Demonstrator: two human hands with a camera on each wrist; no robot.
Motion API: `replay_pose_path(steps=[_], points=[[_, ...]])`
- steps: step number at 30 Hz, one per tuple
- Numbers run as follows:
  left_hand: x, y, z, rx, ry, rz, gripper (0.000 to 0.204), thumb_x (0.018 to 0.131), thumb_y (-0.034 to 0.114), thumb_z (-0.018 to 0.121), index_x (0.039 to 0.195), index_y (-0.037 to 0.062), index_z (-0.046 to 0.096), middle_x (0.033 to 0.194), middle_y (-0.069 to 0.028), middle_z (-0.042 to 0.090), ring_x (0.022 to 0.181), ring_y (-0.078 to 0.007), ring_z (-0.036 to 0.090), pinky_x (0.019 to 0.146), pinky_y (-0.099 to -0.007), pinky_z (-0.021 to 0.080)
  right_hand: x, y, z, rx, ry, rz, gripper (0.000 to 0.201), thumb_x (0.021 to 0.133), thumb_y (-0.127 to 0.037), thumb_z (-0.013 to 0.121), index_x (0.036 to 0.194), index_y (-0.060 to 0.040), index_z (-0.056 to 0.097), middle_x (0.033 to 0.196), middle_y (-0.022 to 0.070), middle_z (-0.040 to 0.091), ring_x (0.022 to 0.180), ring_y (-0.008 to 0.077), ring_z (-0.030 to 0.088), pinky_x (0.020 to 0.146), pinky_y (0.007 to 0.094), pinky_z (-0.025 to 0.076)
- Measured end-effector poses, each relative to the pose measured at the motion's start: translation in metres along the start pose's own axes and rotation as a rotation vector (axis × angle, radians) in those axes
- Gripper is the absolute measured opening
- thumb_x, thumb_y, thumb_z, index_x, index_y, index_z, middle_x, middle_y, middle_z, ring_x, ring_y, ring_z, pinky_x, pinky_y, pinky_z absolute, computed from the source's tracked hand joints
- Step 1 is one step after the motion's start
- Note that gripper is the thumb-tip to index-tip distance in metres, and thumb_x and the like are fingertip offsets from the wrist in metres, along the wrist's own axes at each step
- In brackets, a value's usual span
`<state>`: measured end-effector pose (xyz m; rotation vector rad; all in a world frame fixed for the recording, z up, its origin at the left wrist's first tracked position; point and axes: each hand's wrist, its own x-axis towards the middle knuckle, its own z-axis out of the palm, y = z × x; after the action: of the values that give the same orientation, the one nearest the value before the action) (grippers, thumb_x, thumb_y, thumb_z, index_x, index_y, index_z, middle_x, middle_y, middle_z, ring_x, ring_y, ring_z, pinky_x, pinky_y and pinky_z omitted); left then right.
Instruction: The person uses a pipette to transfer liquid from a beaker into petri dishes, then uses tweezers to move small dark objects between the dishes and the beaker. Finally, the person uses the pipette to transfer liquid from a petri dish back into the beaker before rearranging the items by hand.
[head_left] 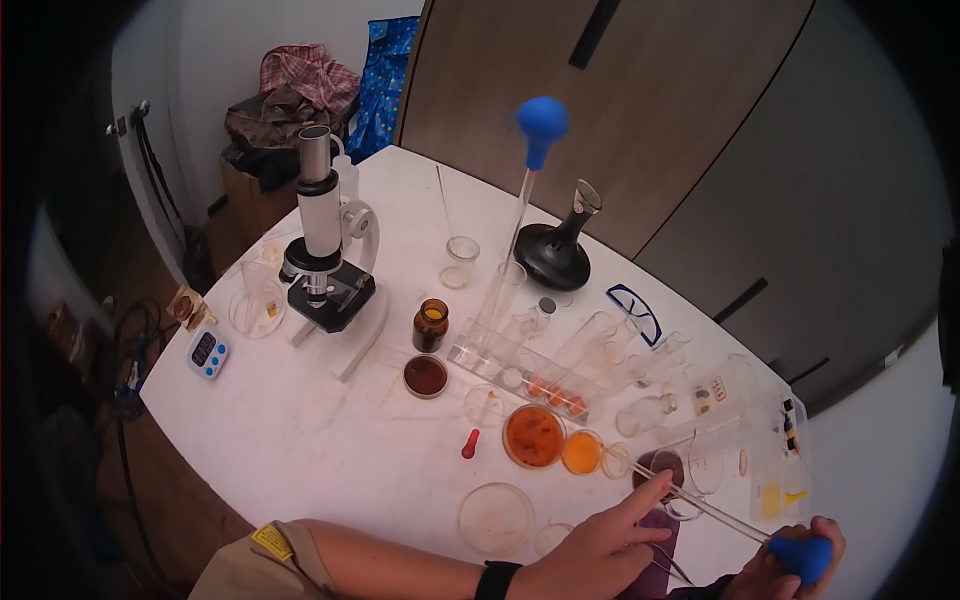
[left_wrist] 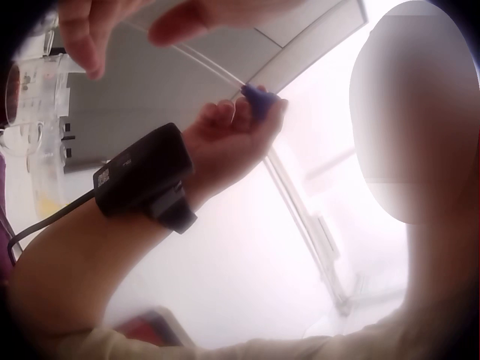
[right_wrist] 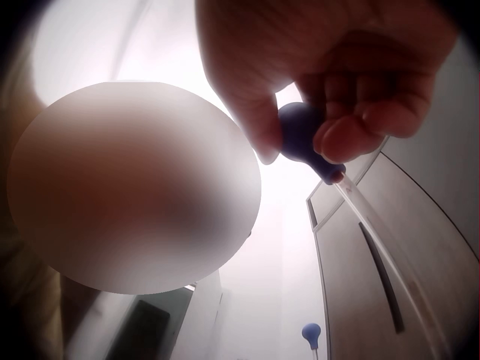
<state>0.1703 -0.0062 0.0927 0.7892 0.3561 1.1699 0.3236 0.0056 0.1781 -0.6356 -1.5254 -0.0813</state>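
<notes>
In the head view my right hand [head_left: 818, 540] grips the blue rubber bulb [head_left: 800, 558] of a long glass pipette [head_left: 735, 522]. The right wrist view shows the bulb [right_wrist: 298, 131] between thumb and curled fingers. From the bulb, the tube slants up and left across the table, its far end near a small dish of orange liquid [head_left: 582, 453]. My left hand [head_left: 600, 550] reaches in with fingers extended, the index fingertip overlapping the tube. In the left wrist view its thumb [left_wrist: 180, 24] and fingers stand apart. Under the tube sits a vessel of dark liquid [head_left: 655, 465].
A microscope [head_left: 322, 225] stands at left, beside a timer [head_left: 207, 350]. A second blue-bulbed pipette [head_left: 543, 120] rises from the clear rack [head_left: 470, 352]. Behind it are a dark flask [head_left: 552, 258] and goggles [head_left: 636, 312]. Petri dishes [head_left: 533, 436], glassware and a plastic tray [head_left: 795, 425] crowd the right.
</notes>
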Motion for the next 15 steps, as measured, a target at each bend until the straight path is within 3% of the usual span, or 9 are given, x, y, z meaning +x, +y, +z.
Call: replay_pose_path(steps=[15], points=[[0.0008, 0.0004, 0.0007, 0.026, 0.018, -0.003, 0.077, 0.084, -0.010, 0.041, 0.156, -0.0021, 0.014, 0.159, -0.0215, 0.026, 0.129, -0.0302, 0.054, 0.098, -0.0296, 0.047, 0.0002, 0.0064, -0.0052, 0.059, -0.087, 0.001, 0.063, 0.092, -0.041, 0.066, 0.114, 0.0164, 0.052, 0.068, 0.0175, 0.058, 0.049, 0.0187, 0.051, 0.040, 0.0236, 0.036]])
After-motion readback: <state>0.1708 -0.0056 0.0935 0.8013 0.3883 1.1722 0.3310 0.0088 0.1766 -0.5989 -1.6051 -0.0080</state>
